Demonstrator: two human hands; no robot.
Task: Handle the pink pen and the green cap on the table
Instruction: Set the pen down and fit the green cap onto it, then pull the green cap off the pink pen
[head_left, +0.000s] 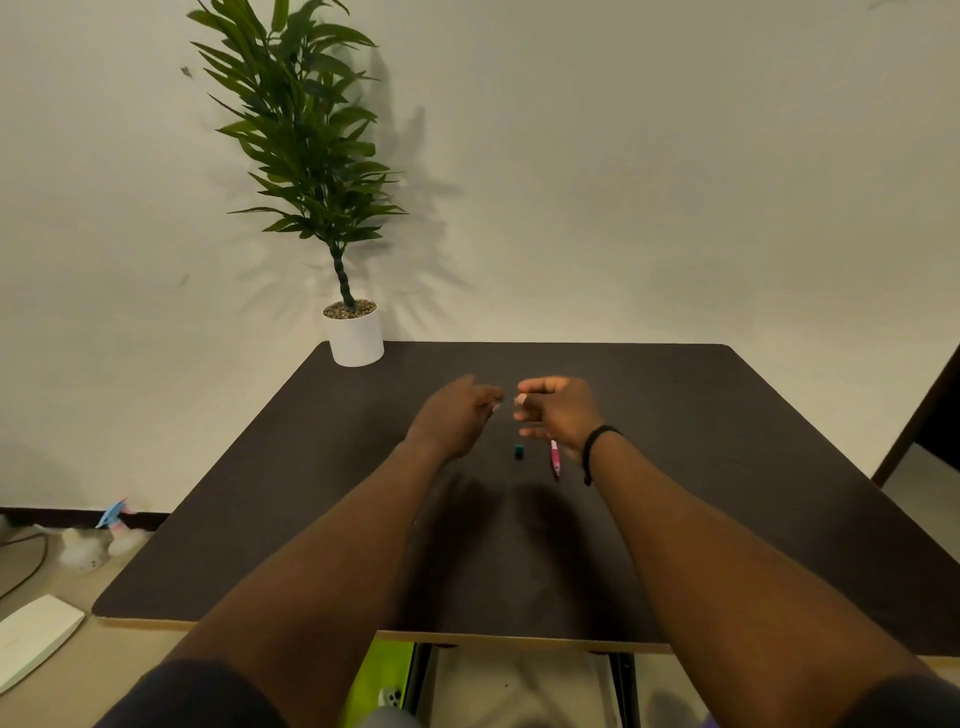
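The pink pen (555, 460) lies on the dark table (727, 467), pointing away from me. Its far end is hidden behind the heel of my right hand (558, 413). The small green cap (518, 451) stands alone on the table just left of the pen. Both hands hover above the table with their fingertips facing each other, a small gap between them. My right hand's fingers are loosely curled and apart, and I see nothing in them. My left hand (457, 415) has its fingertips bunched together, above and to the left of the cap.
A potted plant (356, 332) in a white pot stands at the table's far left corner against the wall. A black band circles my right wrist (597, 441). On the floor to the left are a white object (31, 639) and cables.
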